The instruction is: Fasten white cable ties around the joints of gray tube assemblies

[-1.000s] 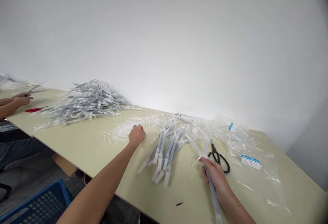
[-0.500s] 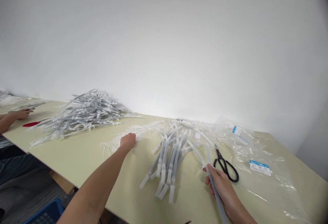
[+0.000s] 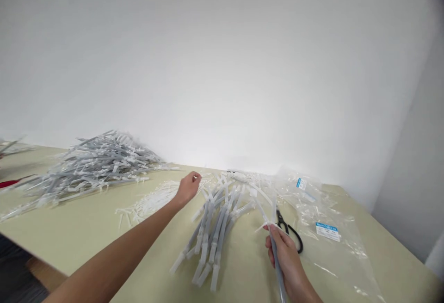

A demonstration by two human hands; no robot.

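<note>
My right hand (image 3: 284, 252) grips a grey tube (image 3: 278, 270) near its upper end, where white ties stick out around the fingers. My left hand (image 3: 189, 186) is raised over the far side of the table, its fingers pinched together; anything between them is too small to make out. Below and left of it spreads a pile of thin white ties (image 3: 152, 201). Between my hands lies a bundle of grey tubes (image 3: 211, 236) with white ends. Black scissors (image 3: 294, 236) rest just beyond my right hand, partly hidden by it.
A large heap of grey tubes (image 3: 104, 162) lies at the left against the wall. Clear plastic bags (image 3: 333, 252) with blue-and-white labels cover the right side of the table (image 3: 83, 229). A red-handled tool (image 3: 9, 183) is at the far left.
My left hand has lifted from the white ties and moved right. The view has turned somewhat to the right. My right hand still holds the tube.
</note>
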